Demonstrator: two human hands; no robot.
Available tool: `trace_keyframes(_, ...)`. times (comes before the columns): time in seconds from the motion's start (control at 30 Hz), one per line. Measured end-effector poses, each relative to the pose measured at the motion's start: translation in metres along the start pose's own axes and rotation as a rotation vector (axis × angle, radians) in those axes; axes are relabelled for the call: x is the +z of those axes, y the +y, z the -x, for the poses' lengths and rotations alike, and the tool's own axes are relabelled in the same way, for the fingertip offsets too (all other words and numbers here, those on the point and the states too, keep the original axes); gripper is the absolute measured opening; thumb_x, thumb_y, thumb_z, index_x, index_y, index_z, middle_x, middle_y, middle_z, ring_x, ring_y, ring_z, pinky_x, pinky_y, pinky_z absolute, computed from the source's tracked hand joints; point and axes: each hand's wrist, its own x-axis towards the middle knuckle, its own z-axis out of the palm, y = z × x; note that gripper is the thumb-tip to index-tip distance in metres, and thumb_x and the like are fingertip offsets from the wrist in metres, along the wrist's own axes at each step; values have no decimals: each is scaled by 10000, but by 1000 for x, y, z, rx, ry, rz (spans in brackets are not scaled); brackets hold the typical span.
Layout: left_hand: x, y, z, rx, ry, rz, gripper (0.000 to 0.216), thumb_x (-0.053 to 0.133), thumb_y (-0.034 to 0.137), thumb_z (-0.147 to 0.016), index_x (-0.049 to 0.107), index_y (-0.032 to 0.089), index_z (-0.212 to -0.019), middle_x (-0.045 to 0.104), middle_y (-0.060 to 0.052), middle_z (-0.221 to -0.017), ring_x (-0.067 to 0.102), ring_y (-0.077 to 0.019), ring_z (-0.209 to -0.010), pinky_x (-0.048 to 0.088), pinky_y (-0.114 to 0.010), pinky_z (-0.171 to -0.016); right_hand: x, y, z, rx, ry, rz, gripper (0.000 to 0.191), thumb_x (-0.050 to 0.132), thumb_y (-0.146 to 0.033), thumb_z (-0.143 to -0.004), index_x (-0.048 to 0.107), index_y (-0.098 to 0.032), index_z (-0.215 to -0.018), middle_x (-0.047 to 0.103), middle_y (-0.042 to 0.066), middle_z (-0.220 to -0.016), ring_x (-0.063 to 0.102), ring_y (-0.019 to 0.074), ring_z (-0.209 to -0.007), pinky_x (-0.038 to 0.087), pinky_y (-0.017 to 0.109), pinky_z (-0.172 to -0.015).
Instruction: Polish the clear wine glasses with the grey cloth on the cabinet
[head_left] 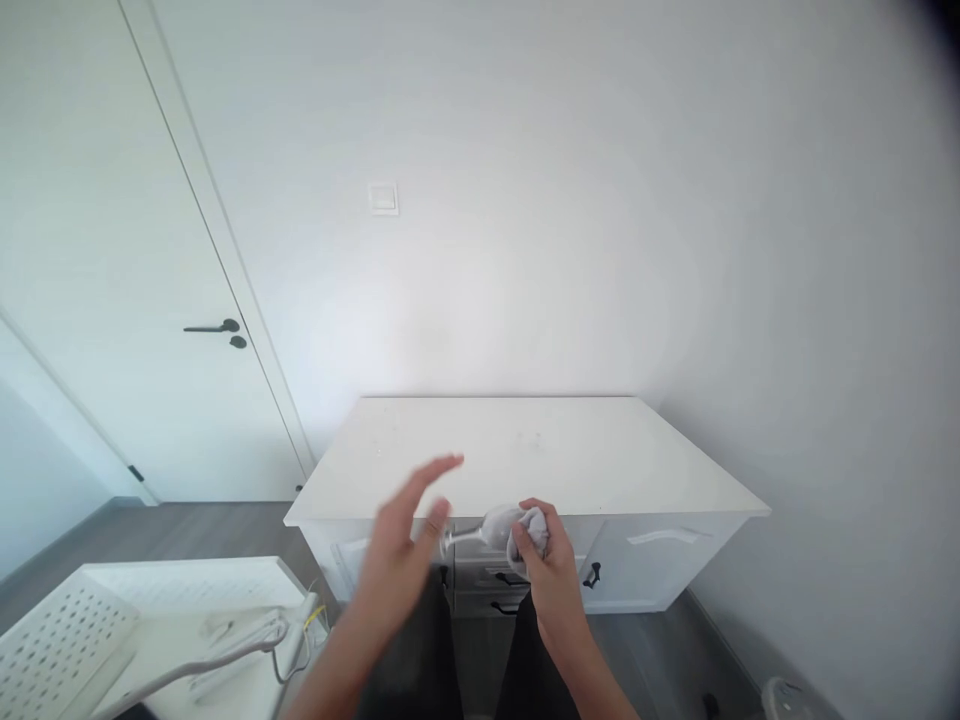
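Observation:
A clear stemmed glass (469,536) lies sideways in the air in front of the cabinet, its foot pointing left. My right hand (555,575) is closed around a pale grey cloth (537,524) at the bowl end, gripping the glass through it. The cloth covers part of the bowl, and some of it may be tucked inside; I cannot tell. Just left of the foot, my left hand (401,550) is open, thumb and fingers apart and slightly blurred. It appears to hold nothing and not to touch the glass.
A low white cabinet (450,440) with dark handles stands against the wall, small wet-looking marks on its top. At lower left is a white perforated cart or basket (187,572) with a cable (187,670). A white door (150,250) is at left. A clear container (784,695) sits lower right.

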Motion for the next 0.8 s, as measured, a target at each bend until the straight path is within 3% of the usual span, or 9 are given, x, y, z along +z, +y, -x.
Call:
trace_keyframes(0.13, 35, -33, 34, -100, -453, -365, 525, 535, 372, -983, 546, 193, -1476, 593, -157, -1524, 517, -370, -1440, 402, -550, -1193, 4, 17, 17, 44, -118, -114, 435, 732, -611, -877, 633, -265, -1120, 601, 5, -885, 557, 182, -773, 444, 263, -680)
trace_keyframes(0.2, 45, -43, 45, -206, -596, -482, 474, 453, 338, -1002, 570, 191, -1437, 763, -161, -1249, 704, -365, -1187, 528, -489, -1000, 4, 21, 21, 123, -119, -186, 481, 727, -665, -849, 649, -264, -1105, 615, 12, -878, 568, 197, -768, 462, 282, -684)
trace_keyframes(0.27, 45, -43, 47, -237, -642, -557, 434, 400, 328, -1015, 612, 202, -1373, 806, -144, -1055, 754, -350, -1000, 536, -432, -859, -4, 19, 21, 152, -180, -133, 537, 705, -702, -842, 678, -279, -1172, 662, 34, -930, 610, 234, -821, 507, 331, -752)
trace_keyframes(0.4, 28, -29, 35, -160, -649, -521, 243, 534, 362, -944, 739, 257, -1020, 786, -83, -932, 724, -305, -923, 493, -376, -805, -37, 2, 11, -14, -586, 300, 584, 694, -604, -899, 628, -394, -1440, 700, 75, -1291, 624, 341, -1156, 468, 471, -1046)
trace_keyframes(0.47, 24, -24, 29, -135, -648, -449, 187, 576, 362, -917, 732, 264, -882, 767, -48, -854, 709, -279, -873, 488, -360, -780, -46, -6, 6, -70, -691, 416, 572, 693, -580, -909, 620, -422, -1454, 670, 73, -1395, 603, 370, -1223, 444, 509, -1088)
trace_keyframes(0.57, 33, -26, 28, -56, -580, -490, 311, 502, 352, -969, 731, 276, -1165, 785, -96, -955, 713, -321, -921, 507, -426, -827, -39, -5, 4, -64, -454, 250, 555, 695, -625, -892, 682, -382, -1391, 665, 79, -1406, 593, 365, -1261, 452, 494, -1100)
trace_keyframes(0.67, 48, -35, 34, 23, -533, -535, 484, 486, 285, -964, 606, 266, -1433, 780, -154, -1089, 710, -354, -998, 505, -481, -901, -23, 5, 10, 108, -199, -38, 612, 634, -718, -892, 682, -327, -1360, 728, 102, -1185, 680, 312, -1056, 558, 433, -923)
trace_keyframes(0.73, 52, -39, 39, 1, -506, -427, 378, 525, 311, -961, 700, 271, -1293, 781, -113, -970, 706, -308, -900, 509, -409, -838, -23, 11, 14, 162, -157, -125, 640, 655, -738, -865, 679, -311, -1341, 728, 96, -1085, 692, 280, -914, 580, 398, -814)
trace_keyframes(0.8, 48, -41, 40, -84, -434, -220, 307, 529, 424, -988, 770, 234, -991, 708, -52, -748, 643, -231, -732, 462, -316, -702, -32, 11, 16, 75, -74, -121, 599, 732, -694, -833, 700, -299, -1282, 707, 101, -1163, 682, 278, -965, 579, 371, -821)
